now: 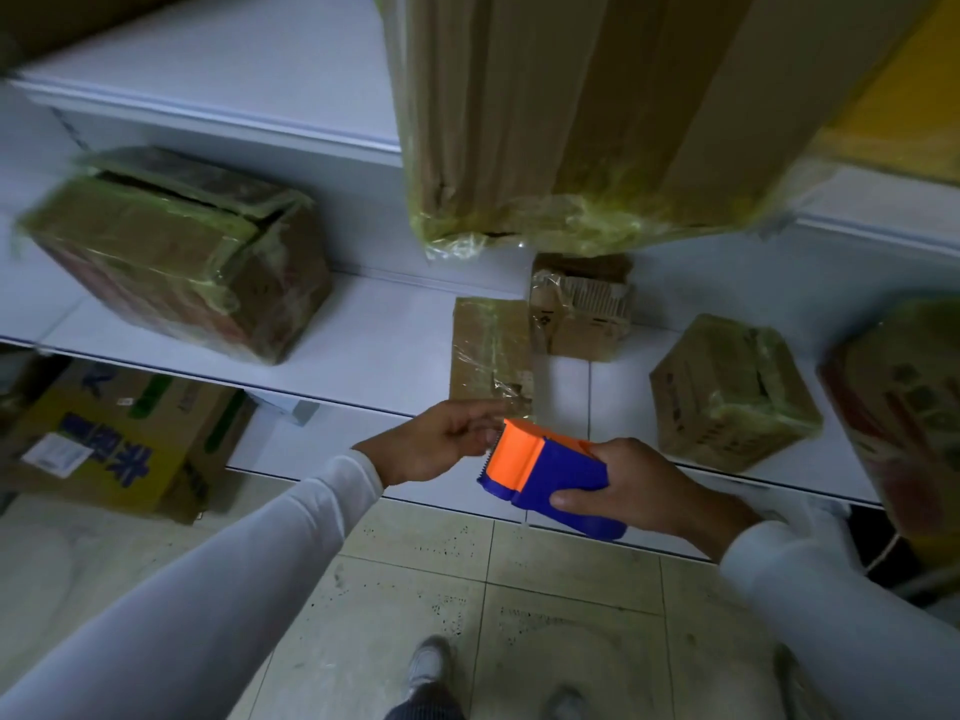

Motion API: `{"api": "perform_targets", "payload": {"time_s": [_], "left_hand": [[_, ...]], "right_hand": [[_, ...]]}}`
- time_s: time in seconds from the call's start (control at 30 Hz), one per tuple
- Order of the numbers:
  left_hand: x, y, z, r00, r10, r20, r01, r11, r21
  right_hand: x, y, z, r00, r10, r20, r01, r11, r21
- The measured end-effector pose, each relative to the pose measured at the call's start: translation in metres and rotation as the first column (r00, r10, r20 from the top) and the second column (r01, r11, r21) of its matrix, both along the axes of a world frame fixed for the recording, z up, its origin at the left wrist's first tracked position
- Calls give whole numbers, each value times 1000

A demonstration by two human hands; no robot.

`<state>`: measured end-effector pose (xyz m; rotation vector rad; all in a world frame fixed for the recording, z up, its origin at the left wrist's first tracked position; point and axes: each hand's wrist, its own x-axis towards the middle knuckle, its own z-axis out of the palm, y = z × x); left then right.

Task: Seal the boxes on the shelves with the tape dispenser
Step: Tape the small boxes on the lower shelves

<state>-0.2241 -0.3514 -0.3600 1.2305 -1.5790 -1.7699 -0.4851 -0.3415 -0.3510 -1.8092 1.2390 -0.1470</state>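
Note:
My right hand [647,491] grips a blue and orange tape dispenser [550,478] in front of the white shelf [384,356]. My left hand [441,441] pinches the clear tape end at the dispenser's toothed orange mouth. Just behind the hands lies a small flat cardboard box [488,350] with loose clear tape on it. A larger taped box [176,257] sits on the shelf at the left, its top flap partly lifted. Another small box [582,309] stands behind the flat one, and a taped box [732,392] sits at the right.
A big taped carton [571,111] overhangs from the upper shelf. A red-printed box [904,407] is at the far right edge. A yellow and blue printed carton [114,444] lies on the floor under the shelf. My shoes stand on the tiled floor [519,589].

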Motion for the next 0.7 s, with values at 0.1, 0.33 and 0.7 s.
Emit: {"api": "perform_targets", "payload": {"time_s": [0.1, 0.33, 0.7], "left_hand": [[5, 6, -1, 1000, -6, 17, 6, 1000, 12], [14, 14, -8, 991, 50, 128, -44, 998, -53], [40, 5, -9, 904, 392, 172, -355, 911, -209]], "right_hand": [[5, 1, 1, 999, 32, 7, -32, 999, 12], [16, -3, 2, 996, 73, -43, -72, 997, 20], [8, -53, 24, 993, 74, -94, -61, 990, 129]]}}
